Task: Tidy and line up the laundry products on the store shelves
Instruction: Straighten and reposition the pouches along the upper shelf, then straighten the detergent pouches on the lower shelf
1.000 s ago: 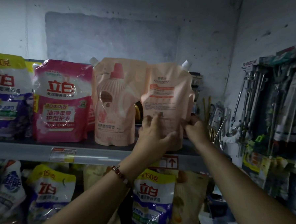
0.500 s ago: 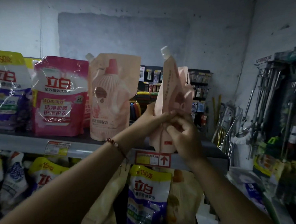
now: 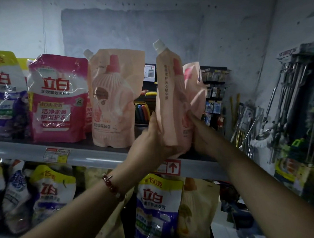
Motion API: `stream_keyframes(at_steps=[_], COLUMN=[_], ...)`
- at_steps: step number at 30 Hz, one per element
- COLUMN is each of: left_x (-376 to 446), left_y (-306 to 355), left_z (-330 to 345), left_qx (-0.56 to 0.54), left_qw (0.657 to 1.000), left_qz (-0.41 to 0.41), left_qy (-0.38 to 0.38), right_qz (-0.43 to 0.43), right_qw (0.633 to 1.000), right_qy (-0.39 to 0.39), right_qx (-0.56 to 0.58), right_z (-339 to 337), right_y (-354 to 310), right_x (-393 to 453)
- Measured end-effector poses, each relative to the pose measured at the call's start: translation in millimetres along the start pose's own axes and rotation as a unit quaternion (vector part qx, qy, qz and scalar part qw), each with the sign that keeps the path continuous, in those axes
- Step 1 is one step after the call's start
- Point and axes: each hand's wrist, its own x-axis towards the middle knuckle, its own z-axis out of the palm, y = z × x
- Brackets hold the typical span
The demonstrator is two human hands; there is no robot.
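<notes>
A peach refill pouch (image 3: pixel 172 94) with a white spout cap is held upright, turned edge-on, just above the top shelf (image 3: pixel 96 156). My left hand (image 3: pixel 151 142) grips its lower left side and bottom. My right hand (image 3: pixel 201 134) grips its lower right side. A matching peach pouch (image 3: pixel 115 98) stands facing front to its left. Beside that stands a pink pouch (image 3: pixel 59 99), then a purple and white pouch (image 3: pixel 2 96) at the far left.
The lower shelf holds several pouches, among them a purple one (image 3: pixel 159 206) and a beige one (image 3: pixel 196 212). Mops and hanging hardware (image 3: pixel 289 107) fill the rack on the right. A grey wall rises behind the top shelf.
The pouch was facing me with its back; it has been turned edge-on and then a little further. Both hands stayed on its lower part throughout.
</notes>
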Motion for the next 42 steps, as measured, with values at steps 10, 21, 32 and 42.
stream_keyframes(at_steps=[10,21,32,42], left_x=[32,34,-20,-205], left_y=[-22,-25,-32,-127], left_z=[-27,-3,17,109], left_qx=[-0.027,-0.055,0.213,0.226], left_qw=[0.992,0.994,0.967,0.972], left_qz=[0.038,-0.008,0.092,-0.017], left_qy=[-0.114,-0.09,0.101,-0.067], right_qz=[-0.015,-0.123,-0.206,-0.102], right_qw=[0.969,0.904,0.76,0.837], right_qy=[0.018,0.133,0.193,0.04], right_qx=[-0.244,-0.387,-0.585,-0.536], right_z=[-34,-35,-30,-17], right_y=[-9,5,32,217], right_x=[-24,-33,-55,-160])
